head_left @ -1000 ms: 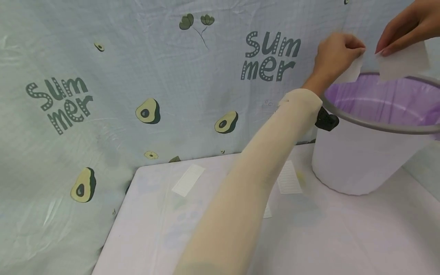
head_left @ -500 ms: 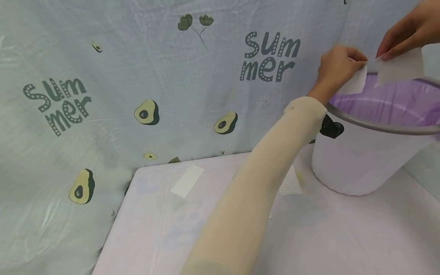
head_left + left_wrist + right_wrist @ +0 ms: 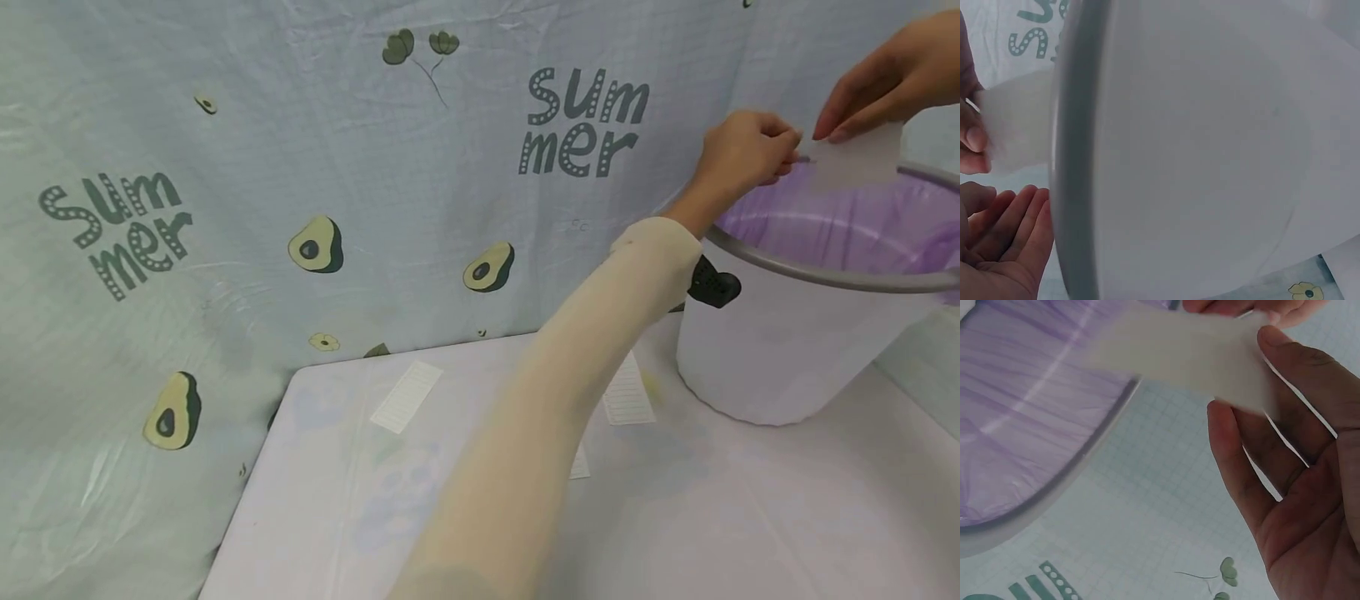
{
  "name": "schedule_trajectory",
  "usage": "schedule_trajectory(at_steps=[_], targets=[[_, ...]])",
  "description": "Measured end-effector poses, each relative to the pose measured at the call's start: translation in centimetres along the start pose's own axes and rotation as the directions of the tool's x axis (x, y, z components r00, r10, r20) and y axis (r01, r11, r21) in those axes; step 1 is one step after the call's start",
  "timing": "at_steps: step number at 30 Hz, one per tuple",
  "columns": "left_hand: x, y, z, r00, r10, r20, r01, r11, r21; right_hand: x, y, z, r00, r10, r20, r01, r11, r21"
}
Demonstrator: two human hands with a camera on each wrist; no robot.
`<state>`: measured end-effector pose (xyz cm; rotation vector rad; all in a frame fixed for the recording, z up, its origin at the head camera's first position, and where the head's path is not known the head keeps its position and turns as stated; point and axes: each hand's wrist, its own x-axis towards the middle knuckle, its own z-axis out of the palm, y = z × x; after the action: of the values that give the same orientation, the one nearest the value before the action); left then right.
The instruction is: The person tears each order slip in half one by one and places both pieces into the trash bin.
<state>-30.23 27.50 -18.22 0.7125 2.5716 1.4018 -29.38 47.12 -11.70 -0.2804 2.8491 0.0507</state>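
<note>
Above the near-left rim of a white trash bin (image 3: 787,350) with a purple liner (image 3: 847,225) is my left hand (image 3: 738,154). In the left wrist view its fingers are loosely bent beside the grey rim (image 3: 1079,150) with nothing between them. My right hand (image 3: 896,75) pinches a thin white piece of paper (image 3: 858,158) by its edge over the liner. The right wrist view shows that paper, blurred, between thumb and fingers, with fingertips of the left hand (image 3: 1241,307) close behind it.
White paper slips with faint printed lines lie on the table (image 3: 675,517): one slip (image 3: 407,396) at left, another slip (image 3: 628,392) near the bin, a third slip (image 3: 580,465) partly behind the left sleeve (image 3: 540,425). A printed cloth (image 3: 247,208) hangs behind.
The white paper piece my left hand was pinching is gone from its fingers. Both hands have come down a little toward the bin, the right one still holding its paper.
</note>
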Motion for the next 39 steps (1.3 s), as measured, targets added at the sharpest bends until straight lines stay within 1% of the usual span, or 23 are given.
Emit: schedule_trajectory(at_steps=[4,8,10,12,14,16,18,19,20,21,22,24,25,26,27,29,32,34,36,37,39], targets=[[-0.6,-0.2,-0.7,0.998,0.058,0.035,-0.058,0.998,0.001,-0.1,0.4,0.2,0.998,-0.026,0.056,0.023,0.999,0.041],[-1.5,-0.5,-1.6,0.988,0.124,0.088,-0.126,0.992,0.023,-0.5,0.6,0.6,0.999,-0.025,0.029,0.023,0.998,0.061],[-2.1,-0.7,-2.0,0.979,0.164,0.119,-0.171,0.984,0.048,-0.7,0.5,0.9,1.000,-0.017,0.003,0.017,0.997,0.079],[-2.6,-1.1,-2.5,0.964,0.216,0.153,-0.229,0.971,0.071,-0.9,0.4,1.4,1.000,-0.025,-0.017,0.026,0.996,0.082],[-3.3,-1.7,-3.1,0.942,0.277,0.191,-0.296,0.952,0.081,-1.0,0.2,1.9,0.998,-0.058,-0.032,0.060,0.997,0.053],[-4.2,-2.7,-3.7,0.913,0.333,0.234,-0.354,0.934,0.053,-1.1,-0.2,2.5,0.994,-0.098,-0.043,0.098,0.995,-0.002],[-5.4,-4.0,-4.5,0.889,0.374,0.264,-0.391,0.920,0.013,-1.3,-0.7,3.2,0.991,-0.119,-0.062,0.117,0.992,-0.043],[-6.0,-4.6,-4.9,0.881,0.385,0.274,-0.399,0.917,-0.002,-1.4,-1.0,3.6,0.988,-0.121,-0.091,0.117,0.992,-0.050],[-6.7,-5.4,-5.3,0.874,0.397,0.281,-0.408,0.913,-0.021,-1.6,-1.5,3.9,0.988,-0.102,-0.118,0.096,0.994,-0.050],[-7.4,-6.1,-5.8,0.869,0.407,0.280,-0.416,0.909,-0.033,-1.8,-1.9,4.3,0.985,-0.080,-0.153,0.074,0.996,-0.047],[-8.1,-6.8,-6.3,0.869,0.414,0.271,-0.423,0.906,-0.029,-1.9,-2.2,4.7,0.979,-0.057,-0.194,0.052,0.998,-0.030],[-9.4,-8.2,-7.4,0.864,0.436,0.251,-0.446,0.895,-0.018,-2.3,-2.7,5.6,0.958,-0.025,-0.284,0.028,1.000,0.008],[-10.0,-8.9,-7.9,0.863,0.443,0.242,-0.452,0.892,-0.020,-2.4,-2.8,6.1,0.941,-0.015,-0.337,0.030,0.999,0.040],[-10.6,-9.6,-8.4,0.862,0.449,0.235,-0.458,0.889,-0.019,-2.6,-2.9,6.6,0.928,-0.001,-0.372,0.028,0.997,0.069],[-11.2,-10.3,-8.8,0.865,0.449,0.225,-0.458,0.889,-0.011,-2.7,-2.7,7.1,0.911,0.005,-0.412,0.041,0.994,0.103],[-12.1,-11.7,-9.4,0.862,0.457,0.218,-0.468,0.884,-0.004,-3.2,-2.7,7.9,0.882,0.016,-0.472,0.067,0.985,0.157],[-13.4,-13.5,-9.9,0.857,0.470,0.209,-0.480,0.877,-0.008,-4.0,-2.9,8.8,0.849,0.049,-0.526,0.097,0.964,0.248],[-14.2,-14.5,-10.1,0.853,0.479,0.205,-0.486,0.874,-0.019,-4.6,-3.4,9.3,0.816,0.039,-0.577,0.130,0.960,0.248],[-15.0,-15.3,-10.2,0.851,0.487,0.195,-0.491,0.871,-0.031,-5.2,-4.1,9.8,0.772,0.015,-0.635,0.180,0.954,0.241],[-15.3,-15.7,-10.2,0.851,0.489,0.192,-0.493,0.869,-0.032,-5.6,-4.7,10.0,0.755,0.004,-0.656,0.187,0.957,0.221],[-16.1,-16.3,-10.3,0.851,0.490,0.188,-0.494,0.869,-0.027,-6.2,-5.8,10.5,0.705,-0.042,-0.708,0.211,0.965,0.153]])
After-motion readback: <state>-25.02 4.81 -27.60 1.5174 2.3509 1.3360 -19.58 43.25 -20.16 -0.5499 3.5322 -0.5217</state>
